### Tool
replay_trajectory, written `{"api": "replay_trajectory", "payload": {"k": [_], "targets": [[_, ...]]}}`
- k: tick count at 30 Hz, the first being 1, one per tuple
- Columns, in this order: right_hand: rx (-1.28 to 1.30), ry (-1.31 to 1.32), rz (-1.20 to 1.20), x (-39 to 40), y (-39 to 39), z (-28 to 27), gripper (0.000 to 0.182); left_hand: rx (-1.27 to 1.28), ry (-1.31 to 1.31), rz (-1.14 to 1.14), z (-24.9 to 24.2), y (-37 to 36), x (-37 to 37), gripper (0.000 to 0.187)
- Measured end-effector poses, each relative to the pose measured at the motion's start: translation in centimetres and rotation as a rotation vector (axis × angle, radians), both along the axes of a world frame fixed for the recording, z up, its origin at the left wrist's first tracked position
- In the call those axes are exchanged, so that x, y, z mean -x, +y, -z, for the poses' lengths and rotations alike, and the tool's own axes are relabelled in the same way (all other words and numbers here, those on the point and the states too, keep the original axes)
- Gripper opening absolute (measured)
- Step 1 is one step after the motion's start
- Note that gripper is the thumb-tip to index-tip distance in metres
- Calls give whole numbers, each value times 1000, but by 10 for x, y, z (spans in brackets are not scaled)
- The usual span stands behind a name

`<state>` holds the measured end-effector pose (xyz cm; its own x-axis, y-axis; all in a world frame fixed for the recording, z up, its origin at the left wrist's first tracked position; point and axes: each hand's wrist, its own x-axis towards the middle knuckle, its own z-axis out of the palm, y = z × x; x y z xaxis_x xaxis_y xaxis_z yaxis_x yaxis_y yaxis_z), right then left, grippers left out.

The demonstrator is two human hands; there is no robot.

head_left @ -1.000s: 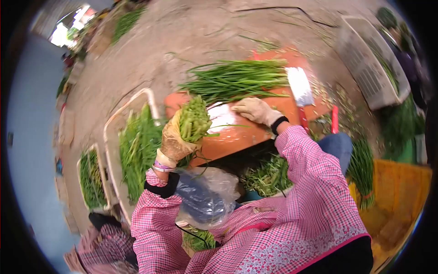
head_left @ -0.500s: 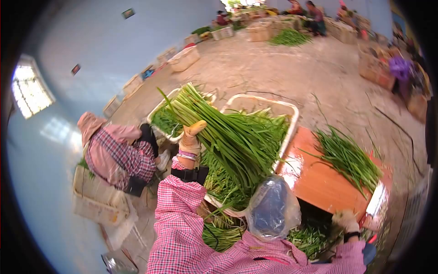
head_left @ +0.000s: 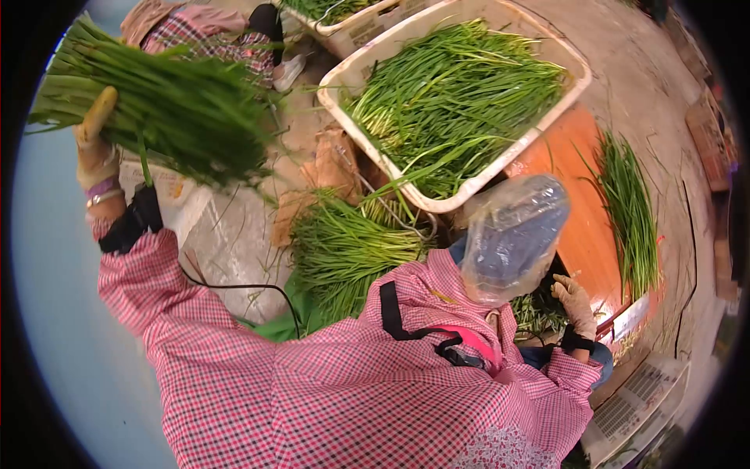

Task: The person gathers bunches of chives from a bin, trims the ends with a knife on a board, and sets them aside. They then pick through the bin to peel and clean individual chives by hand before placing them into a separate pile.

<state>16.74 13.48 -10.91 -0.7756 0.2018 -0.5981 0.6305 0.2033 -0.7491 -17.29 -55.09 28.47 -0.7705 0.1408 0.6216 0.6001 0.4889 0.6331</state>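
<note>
My gloved left hand (head_left: 98, 148) is raised at the far left, closed around a thick bunch of garlic chives (head_left: 168, 105). The pale stem ends point left and the green leaves spread right, slightly blurred. My gloved right hand (head_left: 576, 303) is low beside the near edge of an orange board (head_left: 582, 207), its fingers curled in with nothing visible in them. A smaller pile of garlic chives (head_left: 631, 215) lies on the board's right side. Between my hands stands a white basket (head_left: 582, 74) filled with more chives.
Loose chives (head_left: 336, 242) are heaped left of my lap, beside brown paper (head_left: 316, 168). A clear plastic bag (head_left: 516, 234) covers something blue before me. Another person (head_left: 211, 35) sits at upper left. A white crate (head_left: 637, 406) stands at lower right.
My left hand has carried the bunch of chives from above the basket far to the left. The view has turned downward and left. My right hand stays near the board.
</note>
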Motion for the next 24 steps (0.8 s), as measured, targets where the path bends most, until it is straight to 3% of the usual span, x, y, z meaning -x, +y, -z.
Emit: {"api": "replay_trajectory", "payload": {"k": [3, 6, 7, 8, 9, 10, 11, 13, 16, 18, 22, 24], "targets": [[-9, -37, -54, 6, 6, 7, 44, 320, -270, -151, 5, 2, -47, 25], [-33, -47, -41, 7, 8, 6, 42, 1094, -115, 126, 52, 64, -52, 43], [-50, -57, -28, 7, 8, 5, 42, 1034, 0, 329, 88, 79, -45, 48], [-69, -70, -16, 7, 7, 2, 42, 660, -364, 301, 139, 85, -52, 56], [-58, -67, 3, 7, 4, -2, 42, 474, -867, 309, 177, 82, -56, 70], [-35, -82, 5, 3, 6, 0, 41, 822, -668, 356, 240, 68, -54, 79], [-13, -91, 10, -2, 10, 5, 41, 593, -835, 440, 319, 57, -60, 80], [0, -106, 28, -8, 12, 6, 40, 491, -1033, 437, 398, 75, -86, 81], [11, -115, 82, -13, 10, 8, 40, 678, -1204, -36, 473, 155, -131, 81], [16, -133, 91, -13, 6, 5, 40, 673, -1216, -346, 493, 197, -149, 79], [50, -116, 35, -14, 2, 17, 41, 571, -1138, -394, 457, 237, -176, 73], [-62, -150, -46, -8, -3, 16, 43, 614, -1240, -376, 463, 241, -171, 84]]}}
